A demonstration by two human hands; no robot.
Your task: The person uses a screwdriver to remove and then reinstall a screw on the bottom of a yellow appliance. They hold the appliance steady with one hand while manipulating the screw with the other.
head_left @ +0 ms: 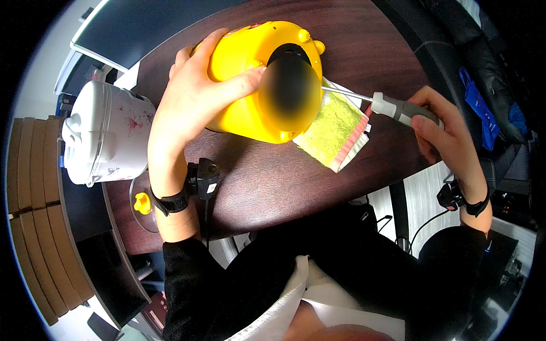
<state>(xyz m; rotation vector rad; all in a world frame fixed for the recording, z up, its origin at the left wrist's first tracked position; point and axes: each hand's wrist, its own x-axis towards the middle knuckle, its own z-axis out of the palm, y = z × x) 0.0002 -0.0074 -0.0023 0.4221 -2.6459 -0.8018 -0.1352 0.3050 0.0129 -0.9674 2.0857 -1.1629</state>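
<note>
A yellow rounded plastic object point(233, 108) with small knobs lies on the dark wooden desk, a blurred dark patch on its upper face. My left hand point(199, 96) grips its left side, fingers over the rim and thumb across the top. My right hand point(441, 122) is closed on the grey handle of a screwdriver point(401, 109). The metal shaft runs leftward to the object's right side; I cannot make out exactly where its tip sits. A folded yellow-green cloth point(330, 131) with pink and white edging lies partly under the object, below the shaft.
At the left stands a white flower-patterned appliance point(114, 133). A small yellow piece point(143, 203) lies on a clear round lid near the desk's front-left edge. A black monitor point(131, 25) is at the back left, stacked cardboard point(37, 170) farther left. Blue straps point(479, 108) hang on a black chair at right.
</note>
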